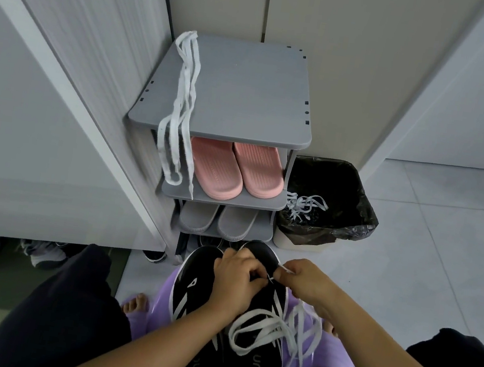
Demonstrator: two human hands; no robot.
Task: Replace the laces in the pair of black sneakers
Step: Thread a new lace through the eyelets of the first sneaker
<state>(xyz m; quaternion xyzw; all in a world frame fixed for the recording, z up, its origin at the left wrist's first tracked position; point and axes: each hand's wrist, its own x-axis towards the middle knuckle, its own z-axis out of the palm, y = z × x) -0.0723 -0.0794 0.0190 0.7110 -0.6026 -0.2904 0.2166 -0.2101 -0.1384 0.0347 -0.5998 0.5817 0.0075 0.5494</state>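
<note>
Two black sneakers with white stripes sit side by side on a purple stool (332, 348) between my knees: the left sneaker (193, 285) and the right sneaker (256, 356). My left hand (235, 278) presses on the front of the right sneaker, fingers closed near its eyelets. My right hand (302, 277) pinches the tip of a white lace (267, 327), which lies in loose loops over that sneaker. Another white lace (183, 103) hangs over the left edge of the grey shoe rack (241, 90).
The rack holds pink slippers (236, 170) and grey slippers (218, 220) on lower shelves. A bin with a black bag (328, 204) stands right of it, with white laces (306, 206) inside. White wardrobe doors stand at the left, more shoes beneath. Tiled floor spreads right.
</note>
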